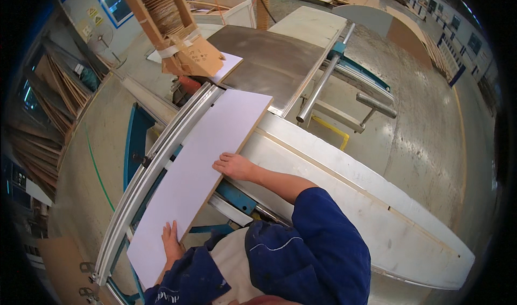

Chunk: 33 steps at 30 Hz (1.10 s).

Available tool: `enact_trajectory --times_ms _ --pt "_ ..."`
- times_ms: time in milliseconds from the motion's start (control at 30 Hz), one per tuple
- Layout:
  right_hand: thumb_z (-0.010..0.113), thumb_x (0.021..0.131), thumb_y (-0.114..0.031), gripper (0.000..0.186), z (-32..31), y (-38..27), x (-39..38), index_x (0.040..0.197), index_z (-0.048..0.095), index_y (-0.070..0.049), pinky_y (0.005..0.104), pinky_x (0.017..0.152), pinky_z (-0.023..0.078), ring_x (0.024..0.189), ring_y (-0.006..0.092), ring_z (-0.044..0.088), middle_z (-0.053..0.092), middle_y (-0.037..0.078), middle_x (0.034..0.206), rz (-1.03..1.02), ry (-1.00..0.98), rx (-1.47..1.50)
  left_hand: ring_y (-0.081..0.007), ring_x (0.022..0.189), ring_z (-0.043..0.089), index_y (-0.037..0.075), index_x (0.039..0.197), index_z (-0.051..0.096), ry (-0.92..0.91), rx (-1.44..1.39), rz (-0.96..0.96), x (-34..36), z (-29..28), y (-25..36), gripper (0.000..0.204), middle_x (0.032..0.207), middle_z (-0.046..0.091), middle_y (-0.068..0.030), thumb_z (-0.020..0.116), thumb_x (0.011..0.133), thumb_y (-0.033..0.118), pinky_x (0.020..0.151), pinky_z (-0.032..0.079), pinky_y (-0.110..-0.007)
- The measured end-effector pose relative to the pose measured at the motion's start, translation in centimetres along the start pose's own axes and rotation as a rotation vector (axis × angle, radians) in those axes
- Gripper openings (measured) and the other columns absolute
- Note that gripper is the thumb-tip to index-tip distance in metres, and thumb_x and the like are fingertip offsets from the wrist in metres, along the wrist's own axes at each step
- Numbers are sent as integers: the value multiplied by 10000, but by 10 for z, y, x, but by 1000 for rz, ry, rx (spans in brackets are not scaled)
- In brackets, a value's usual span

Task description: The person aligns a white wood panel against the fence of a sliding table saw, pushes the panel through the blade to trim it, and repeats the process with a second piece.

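A long white panel [200,143] with a brown edge lies slantwise across the panel saw, along its slotted metal fence [156,167]. My left hand [172,244] holds the panel's near end by the right edge, its fingers laid over the white face and its thumb hidden. Farther up the same edge, my right hand [235,165] grips the panel with bent fingers on top. Beyond the panel's far end, a cardboard-wrapped hood [195,58] hangs over the saw. A second white piece [230,67] shows beside the hood.
To the right stretches a long pale metal sliding table [344,192]. A dark steel tabletop [272,54] lies ahead, with a round rail [323,84] along its right side. Boards lean in a stack [62,87] at the left. A standing fan [102,38] is behind them.
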State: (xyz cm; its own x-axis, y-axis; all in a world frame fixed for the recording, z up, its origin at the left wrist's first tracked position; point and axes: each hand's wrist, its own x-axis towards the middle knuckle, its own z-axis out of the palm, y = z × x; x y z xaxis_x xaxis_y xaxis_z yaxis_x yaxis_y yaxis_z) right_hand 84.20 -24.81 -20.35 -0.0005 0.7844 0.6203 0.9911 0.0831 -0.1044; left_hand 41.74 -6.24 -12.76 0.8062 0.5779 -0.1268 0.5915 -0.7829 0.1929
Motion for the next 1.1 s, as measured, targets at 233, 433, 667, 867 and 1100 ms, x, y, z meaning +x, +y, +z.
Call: enact_trajectory --times_ms 233,433,667,867,1100 --pt "582 901 -151 369 -18 -56 -55 1241 641 -20 373 1071 505 1086 244 642 688 62 1224 2 57 -20 -514 1564 278 237 1669 382 -132 112 -15 -17 68 -110 855 1729 284 -230 719 929 501 1265 185 -643" --pt "595 908 -167 356 -49 -68 -68 1234 660 -40 380 1047 534 1082 258 667 710 64 1178 43 90 27 -483 1547 343 199 1607 486 -126 -8 18 -26 34 -57 743 1653 399 -272 731 934 395 1251 281 -574" --pt "695 916 -356 233 -111 -37 2 974 640 -137 384 766 566 900 227 691 677 18 933 -26 68 47 -416 1277 669 52 1417 664 -156 -131 124 -25 -143 45 725 1354 691 -272 607 731 -176 1073 523 -389" --pt "713 837 -656 534 -160 -17 36 748 570 -148 409 646 526 717 253 665 610 11 710 48 122 9 -138 959 699 -30 1266 724 -191 -231 63 -6 -198 68 452 1016 775 -153 693 820 -96 857 559 -324" --pt "742 822 -643 538 -149 3 65 748 589 -133 403 707 495 809 256 666 625 9 749 72 286 -12 -409 819 724 -59 1046 736 184 119 147 40 -169 40 408 898 736 -258 847 850 281 737 552 -453"
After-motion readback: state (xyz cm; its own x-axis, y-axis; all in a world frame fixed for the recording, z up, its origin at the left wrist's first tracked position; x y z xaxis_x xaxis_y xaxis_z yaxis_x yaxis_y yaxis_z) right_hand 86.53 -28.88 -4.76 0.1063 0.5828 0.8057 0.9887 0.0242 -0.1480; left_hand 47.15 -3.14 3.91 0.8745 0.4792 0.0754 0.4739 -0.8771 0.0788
